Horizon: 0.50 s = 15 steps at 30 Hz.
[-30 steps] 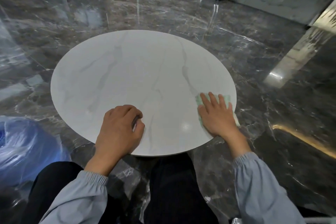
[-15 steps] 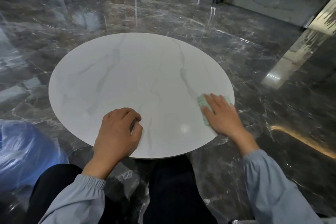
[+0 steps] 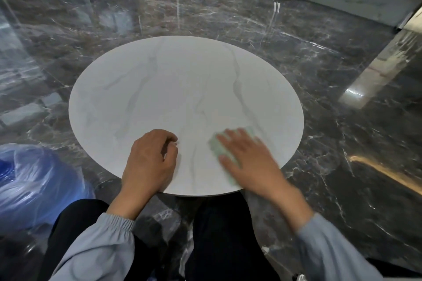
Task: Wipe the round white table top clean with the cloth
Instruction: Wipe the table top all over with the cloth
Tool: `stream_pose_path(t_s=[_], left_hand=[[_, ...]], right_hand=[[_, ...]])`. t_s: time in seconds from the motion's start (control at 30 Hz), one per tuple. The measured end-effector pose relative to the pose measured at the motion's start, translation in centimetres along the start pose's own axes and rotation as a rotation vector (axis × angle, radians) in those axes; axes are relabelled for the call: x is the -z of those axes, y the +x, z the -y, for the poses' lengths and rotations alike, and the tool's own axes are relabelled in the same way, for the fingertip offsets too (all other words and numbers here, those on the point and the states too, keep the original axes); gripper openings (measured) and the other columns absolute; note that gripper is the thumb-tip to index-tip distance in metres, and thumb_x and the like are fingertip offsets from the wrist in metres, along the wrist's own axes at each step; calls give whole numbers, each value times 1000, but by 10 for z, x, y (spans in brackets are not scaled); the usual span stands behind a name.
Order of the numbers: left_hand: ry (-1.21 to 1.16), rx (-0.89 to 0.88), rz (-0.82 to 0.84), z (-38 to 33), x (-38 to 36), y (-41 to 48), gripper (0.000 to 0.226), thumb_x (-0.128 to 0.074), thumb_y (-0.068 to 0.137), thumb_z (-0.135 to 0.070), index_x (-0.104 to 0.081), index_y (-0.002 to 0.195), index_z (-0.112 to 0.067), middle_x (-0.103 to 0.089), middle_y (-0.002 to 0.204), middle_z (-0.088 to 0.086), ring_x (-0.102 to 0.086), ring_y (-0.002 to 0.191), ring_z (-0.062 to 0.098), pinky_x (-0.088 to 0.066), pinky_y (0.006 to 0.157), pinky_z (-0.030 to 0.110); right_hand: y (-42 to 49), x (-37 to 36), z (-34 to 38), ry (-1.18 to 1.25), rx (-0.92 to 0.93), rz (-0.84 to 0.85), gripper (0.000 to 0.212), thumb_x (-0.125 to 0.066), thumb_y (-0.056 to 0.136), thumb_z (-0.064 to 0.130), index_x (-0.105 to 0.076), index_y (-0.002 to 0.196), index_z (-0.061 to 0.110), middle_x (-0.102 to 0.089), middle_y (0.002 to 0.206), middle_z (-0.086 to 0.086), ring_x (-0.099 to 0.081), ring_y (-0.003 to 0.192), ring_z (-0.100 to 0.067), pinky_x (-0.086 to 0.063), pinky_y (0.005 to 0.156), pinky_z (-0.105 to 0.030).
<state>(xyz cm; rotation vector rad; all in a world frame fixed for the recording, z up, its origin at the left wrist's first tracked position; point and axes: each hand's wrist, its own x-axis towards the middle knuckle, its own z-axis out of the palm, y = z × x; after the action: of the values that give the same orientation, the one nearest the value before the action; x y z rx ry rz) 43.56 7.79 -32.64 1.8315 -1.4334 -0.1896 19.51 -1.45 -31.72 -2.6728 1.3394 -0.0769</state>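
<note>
Blue bag (image 3: 34,185) lower left, contents unclear. Right hand (image 3: 249,162) flat on cloth (image 3: 217,146), long axis hidden. Left hand (image 3: 148,162) curled, empty, on table top (image 3: 182,89).

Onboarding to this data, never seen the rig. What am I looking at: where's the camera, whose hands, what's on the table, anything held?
No robot: a person works with bare hands. The single view comes from a head-worn camera looking forward and down. On the round white table top lies a pale green cloth, near the near right edge; the right hand presses flat on it, not gripping. The left hand rests on the table, fingers curled, nothing visible in it.
</note>
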Motion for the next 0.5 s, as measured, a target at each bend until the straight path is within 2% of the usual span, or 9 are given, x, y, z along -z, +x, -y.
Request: stream_pose_path(t_s=[0.1, 0.17, 0.23, 0.3, 0.37, 0.43, 0.5], left_hand=[[-2, 2, -2, -1, -1, 0, 19, -51, 93, -28, -69, 100, -24, -66, 94, -11, -60, 87, 13, -50, 86, 39], [6, -1, -10, 0, -1, 0, 19, -52, 92, -26, -69, 100, -23, -66, 94, -12, -60, 88, 12, -50, 86, 39], [14, -13, -32, 3, -3, -1, 17, -56, 93, -17, -70, 102, -21, -67, 98, -10, -61, 92, 14, -50, 88, 38], [30, -11, -56, 7, -6, -1, 19, -60, 94, -4, -70, 105, -17, -67, 103, -6, -58, 100, 15, -45, 92, 31], [57, 2, -71, 10, -8, -1, 20, -61, 94, 0, -70, 106, -14, -65, 108, -2, -54, 106, 16, -38, 93, 24], [74, 1, -65, 12, -10, -1, 20, -61, 95, -1, -70, 107, -14, -64, 109, -2, -54, 108, 18, -35, 94, 22], [80, -11, -54, 14, -10, 0, 19, -62, 96, -1, -71, 106, -14, -65, 109, -3, -55, 109, 19, -35, 95, 22]], right_hand=[[14, 18, -66, 35, -306, 29, 61, -17, 104, 62, -12, 163, 46, -8, 173, 15, 0, 159, -13, -6, 127, -46], [19, 18, -60, 42, -381, 67, 61, -17, 105, 58, -5, 163, 46, 1, 173, 14, 7, 159, -16, 0, 127, -50], [15, 5, -18, -47, -308, 64, 63, -7, 101, 60, 1, 162, 46, 5, 173, 14, 9, 159, -21, 3, 126, -52], [-4, -7, 39, -56, -100, 44, 68, 0, 95, 61, 0, 162, 47, 3, 173, 14, 11, 159, -21, 7, 125, -51], [-31, -15, 76, -7, 117, 86, 61, -9, 103, 59, -1, 162, 48, 7, 172, 18, 20, 157, -16, 15, 124, -48], [-45, -7, 78, 35, 230, 105, 56, -16, 107, 58, 0, 161, 52, 9, 170, 23, 23, 155, -8, 17, 124, -40], [-35, -1, 44, 48, 199, 84, 55, -14, 106, 62, -1, 159, 55, 4, 170, 25, 17, 156, -3, 9, 126, -36]])
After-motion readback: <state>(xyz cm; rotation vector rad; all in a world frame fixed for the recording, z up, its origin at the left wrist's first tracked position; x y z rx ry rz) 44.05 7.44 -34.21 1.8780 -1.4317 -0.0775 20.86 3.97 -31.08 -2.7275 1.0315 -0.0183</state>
